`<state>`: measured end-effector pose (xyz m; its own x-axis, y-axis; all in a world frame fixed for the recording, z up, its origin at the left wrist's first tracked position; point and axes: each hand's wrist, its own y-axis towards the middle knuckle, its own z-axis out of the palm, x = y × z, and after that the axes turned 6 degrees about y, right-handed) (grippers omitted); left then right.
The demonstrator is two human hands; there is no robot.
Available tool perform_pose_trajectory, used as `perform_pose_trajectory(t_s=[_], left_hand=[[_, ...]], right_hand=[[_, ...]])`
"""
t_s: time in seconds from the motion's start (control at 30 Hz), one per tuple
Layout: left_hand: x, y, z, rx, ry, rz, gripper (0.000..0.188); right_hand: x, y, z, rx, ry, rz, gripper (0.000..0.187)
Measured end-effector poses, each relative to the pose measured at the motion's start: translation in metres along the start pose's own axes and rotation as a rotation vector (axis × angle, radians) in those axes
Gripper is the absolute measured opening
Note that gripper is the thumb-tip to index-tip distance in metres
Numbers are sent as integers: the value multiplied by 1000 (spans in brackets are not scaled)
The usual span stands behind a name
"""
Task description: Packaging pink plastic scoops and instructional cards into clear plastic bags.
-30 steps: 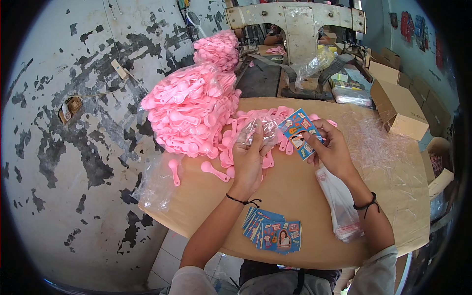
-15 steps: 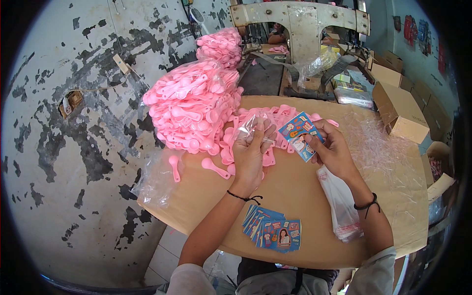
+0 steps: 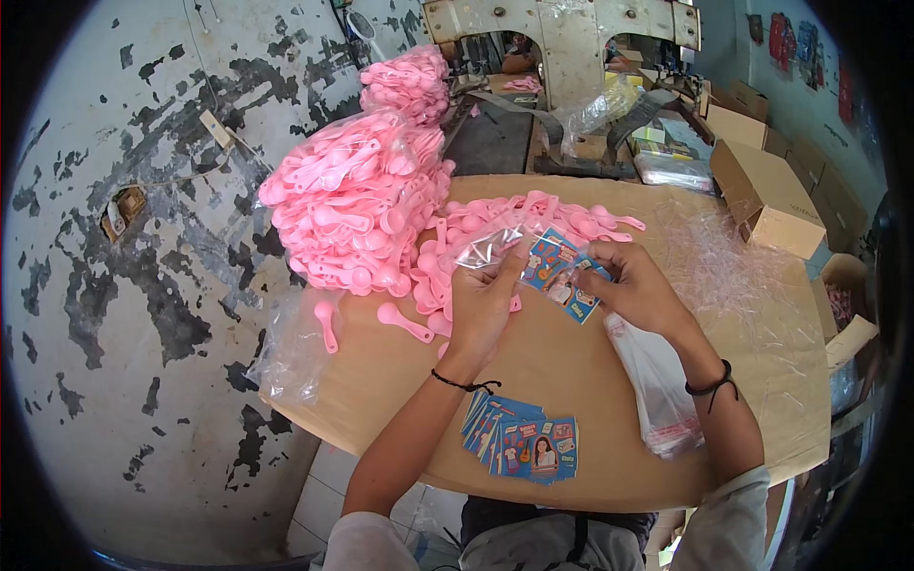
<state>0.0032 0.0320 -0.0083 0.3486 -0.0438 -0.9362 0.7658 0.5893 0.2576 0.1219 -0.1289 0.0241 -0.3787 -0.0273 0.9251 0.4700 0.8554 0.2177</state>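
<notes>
My left hand (image 3: 487, 300) pinches a clear plastic bag (image 3: 484, 249) over the brown-covered table. Between thumb and fingers, my right hand (image 3: 633, 285) grips a small blue printed card (image 3: 564, 271), tilted, its left end at the bag's mouth by my left fingers. Whether the card's edge is inside the bag I cannot tell. Loose pink plastic spoons (image 3: 562, 211) lie heaped just beyond both hands. Below my hands, near the table's front edge, rests a fanned stack of the same blue cards (image 3: 526, 443). A pile of flat clear bags (image 3: 652, 390) lies under my right forearm.
Big clear sacks of pink spoons (image 3: 352, 205) stand at the left by the peeling wall. Clear plastic scraps (image 3: 724, 247) litter the table's right side. An open cardboard box (image 3: 766, 195) sits at the right rear. A metal machine frame (image 3: 571, 38) rises behind the table.
My right hand has brought the card leftward, up against the plastic bag in my left hand. The whole view has shifted slightly.
</notes>
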Motion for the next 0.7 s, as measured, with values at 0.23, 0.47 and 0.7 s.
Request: perform_pose_trajectory(t_s=[0.23,0.47,0.7], left_hand=[[3,-6,13,138,-138,-77,27],[4,-11,18,247,153,158,38],[-7,-4,9,350,-280,47,54]], right_hand=[[1,-1,11,-59,153,-10,16],[-16,1,9,16,68,-46,24],[-1,-2,27,-113,158,-54,23]])
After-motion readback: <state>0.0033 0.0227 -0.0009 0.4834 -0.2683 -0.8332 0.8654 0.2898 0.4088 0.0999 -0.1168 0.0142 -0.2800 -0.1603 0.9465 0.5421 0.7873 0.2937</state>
